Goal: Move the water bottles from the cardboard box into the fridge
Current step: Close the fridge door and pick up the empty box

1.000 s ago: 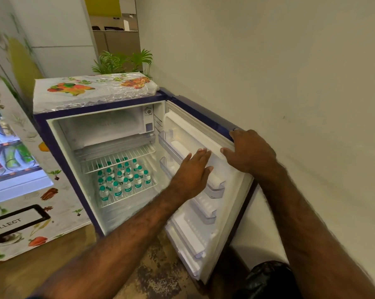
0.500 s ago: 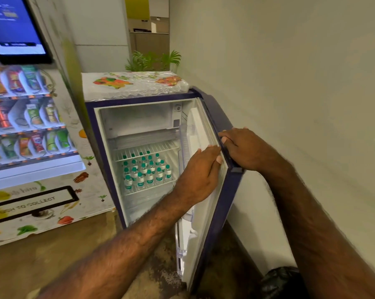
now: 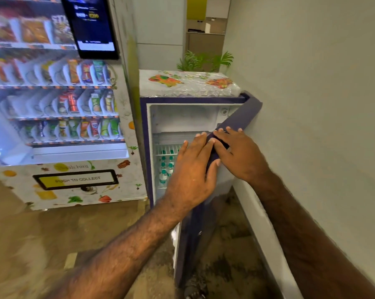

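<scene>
Dark purple metal: the fridge (image 3: pixel 144 126) is a small box with a white plastic inside, standing on the floor between the vending machine (image 3: pixel 59 130) and the wall (image 3: pixel 311 104).
Door: the door (image 3: pixel 236 119) is purple outside, half open, seen almost edge-on; its lower part is blurred and partly hidden behind the arms.
Left hand: the left hand (image 3: pixel 193 169) lies on the inner side of the door edge, fingers straight and close together, thumb bent round the edge.
Right hand: the right hand (image 3: pixel 238 154) lies flat on the outer side of the door, fingers spread and straight, holding nothing.
Bottles: the bottles (image 3: pixel 166 169) are clear plastic with green caps and green labels, standing upright on a white wire shelf (image 3: pixel 168 148) inside the fridge. About five show; the others are hidden behind the left hand, so the full count I cannot tell.
Freezer part: a white compartment at the top of the fridge, its contents not readable.
Fridge top: a shiny, wrinkled plastic cover (image 3: pixel 188 83) with fruit prints, two coloured patches.
Plant: one green plant (image 3: pixel 204 60) with thin leaves behind the fridge, the pot hidden.
Vending machine: three rows of packets and cans, blurred; one dark screen (image 3: pixel 91 26); a label "PUSH TO COLLECT".
Floor: brown floor (image 3: pixel 52 234), with rough dark stains near the door.
</scene>
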{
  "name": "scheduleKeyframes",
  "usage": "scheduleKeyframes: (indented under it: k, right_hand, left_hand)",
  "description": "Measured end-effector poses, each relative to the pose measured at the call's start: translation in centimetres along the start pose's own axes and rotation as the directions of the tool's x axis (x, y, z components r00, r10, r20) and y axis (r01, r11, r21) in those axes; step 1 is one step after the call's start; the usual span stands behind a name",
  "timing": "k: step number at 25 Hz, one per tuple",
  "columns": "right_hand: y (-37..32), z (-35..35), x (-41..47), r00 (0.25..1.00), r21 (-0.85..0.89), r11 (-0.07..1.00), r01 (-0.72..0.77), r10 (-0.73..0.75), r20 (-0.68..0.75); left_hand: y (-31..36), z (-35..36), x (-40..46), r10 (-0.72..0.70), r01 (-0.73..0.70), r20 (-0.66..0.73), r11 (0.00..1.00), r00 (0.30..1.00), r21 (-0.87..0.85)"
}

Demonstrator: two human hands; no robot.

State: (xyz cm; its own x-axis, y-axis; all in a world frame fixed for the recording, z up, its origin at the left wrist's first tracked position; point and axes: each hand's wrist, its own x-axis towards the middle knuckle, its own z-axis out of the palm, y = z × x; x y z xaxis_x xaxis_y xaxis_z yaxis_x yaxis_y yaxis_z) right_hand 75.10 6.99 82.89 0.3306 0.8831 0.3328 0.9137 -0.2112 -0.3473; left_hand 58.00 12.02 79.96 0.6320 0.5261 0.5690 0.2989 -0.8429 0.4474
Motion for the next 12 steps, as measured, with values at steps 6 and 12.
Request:
scheduleKeyframes:
  k: [6, 12]
  right_hand:
    - [-0.7, 4.8, 5.6, 0.99, 0.136, 0.982, 0.13, -0.121, -0.079]
    - [0.9, 7.5, 12.5, 0.967, 0.131, 0.958, 0.253, -0.249, -0.048]
  left_hand:
    - [-6.7, -1.2, 2.3, -0.111, 0.136, -0.118, 0.965, 0.987, 0.226]
    - [-12.7, -2.4, 6.9, -0.255, 0.272, -0.095, 0.885, 0.962, 0.378]
